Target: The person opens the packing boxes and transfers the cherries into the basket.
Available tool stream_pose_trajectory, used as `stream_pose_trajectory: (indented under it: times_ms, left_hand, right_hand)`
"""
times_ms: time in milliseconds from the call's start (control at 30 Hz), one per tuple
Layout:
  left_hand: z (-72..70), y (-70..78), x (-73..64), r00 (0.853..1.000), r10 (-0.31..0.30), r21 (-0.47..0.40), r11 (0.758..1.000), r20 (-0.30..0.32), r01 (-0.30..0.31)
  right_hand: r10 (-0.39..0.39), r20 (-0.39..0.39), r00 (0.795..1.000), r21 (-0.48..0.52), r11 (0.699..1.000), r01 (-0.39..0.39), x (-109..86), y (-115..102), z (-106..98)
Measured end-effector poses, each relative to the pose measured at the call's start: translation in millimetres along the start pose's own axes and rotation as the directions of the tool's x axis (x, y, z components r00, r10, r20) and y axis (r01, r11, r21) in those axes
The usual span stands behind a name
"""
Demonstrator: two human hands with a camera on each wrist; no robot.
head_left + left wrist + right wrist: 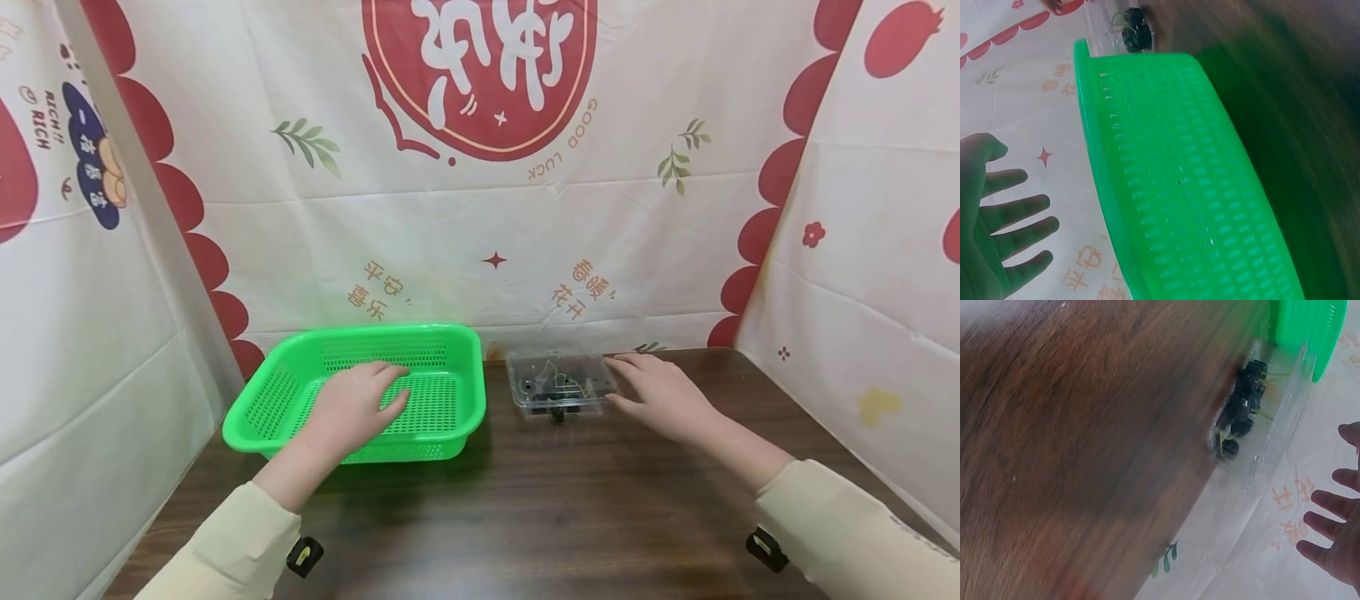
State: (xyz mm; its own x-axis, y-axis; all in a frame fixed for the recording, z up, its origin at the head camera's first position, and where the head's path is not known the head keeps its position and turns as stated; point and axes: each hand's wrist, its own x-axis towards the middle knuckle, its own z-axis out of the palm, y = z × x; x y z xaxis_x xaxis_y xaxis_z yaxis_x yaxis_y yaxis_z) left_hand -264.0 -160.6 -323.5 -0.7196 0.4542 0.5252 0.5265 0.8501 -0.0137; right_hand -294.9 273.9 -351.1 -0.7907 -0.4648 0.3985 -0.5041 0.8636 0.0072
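Basket: a green slotted basket point(474, 367) is being supported by the desk point(525, 525), left of the box; its floor is being shown by the head view only, its outer near wall by the left wrist view.
Box: a clear plastic box point(562, 379) is being carried by the desk, just right of the basket.
Box contents: from the head, a dark mass and thin stems are being made out; separate dark round fruits point(1241, 427) are being revealed by the right wrist view.
Left hand: the left hand point(352, 408) is being held over the basket; its five fingers, counted only at the left wrist, are being spread loosely, nothing grasped.
Right hand: the right hand point(660, 396) is being held by the box's right end, fingers spread, nothing grasped; a gap hidden from the head is being shown at the right wrist.
Backdrop: a printed cloth point(487, 225) is being hung behind; its red emblem point(491, 137) is being displayed by the head view alone.
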Motion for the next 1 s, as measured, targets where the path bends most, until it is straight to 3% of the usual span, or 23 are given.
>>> stream_pose_trajectory:
  times_ms: [600, 1000]
  left_hand:
    - [4.0, 17.5, -4.3, 0.993, 0.109, 0.007, 0.994, -0.054, -0.109]
    - [10.7, 29.6, -4.5, 0.994, 0.111, -0.034, 0.993, -0.022, -0.112]
  right_hand:
    - [0.008, 0.08, 0.997, -0.006, 1.0, -0.007, 21.0, -24.9, 29.1]
    - [-0.004, 0.097, 0.995, 0.003, 1.0, 0.004, 29.5, -40.7, 42.4]
